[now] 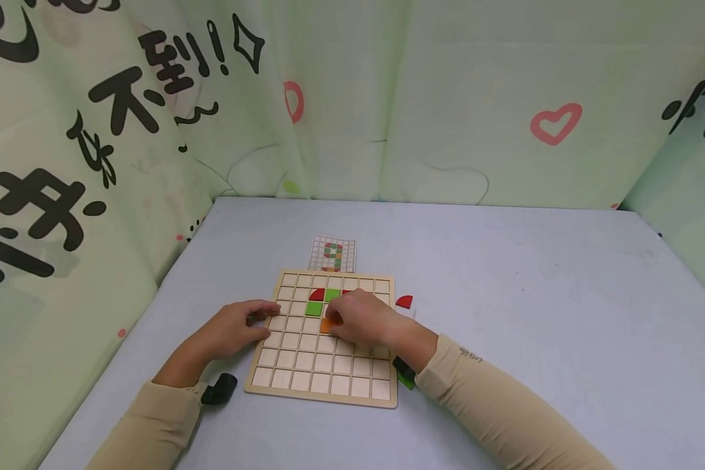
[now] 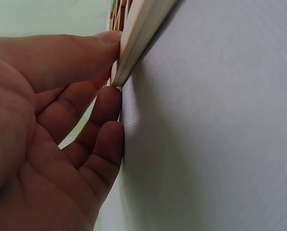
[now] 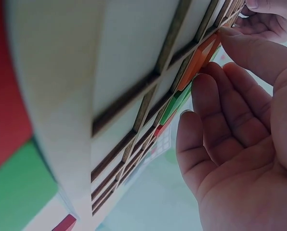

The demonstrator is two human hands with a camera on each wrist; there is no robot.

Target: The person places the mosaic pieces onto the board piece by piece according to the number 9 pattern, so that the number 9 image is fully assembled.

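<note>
A wooden grid board (image 1: 335, 385) lies on the table. My left hand (image 1: 235, 326) rests at its left rim; in the left wrist view the thumb (image 2: 100, 45) presses the board's side, the other fingers loosely bent beside the table surface. My right hand (image 1: 367, 320) reaches over the grid, pinching an orange tile (image 3: 196, 62) between thumb and fingertips close over the cells. Near that hand, a red quarter-round tile (image 1: 317, 295) and green square tiles (image 1: 314, 309) sit in cells. Another red piece at the upper row is partly covered by the hand.
A small pattern card (image 1: 317, 251) with a coloured figure lies just behind the board. Off its right side are a loose red quarter-round (image 1: 405, 301) and a green piece (image 1: 407, 382), partly hidden by the right wrist. Printed curtains (image 1: 446, 98) enclose the table.
</note>
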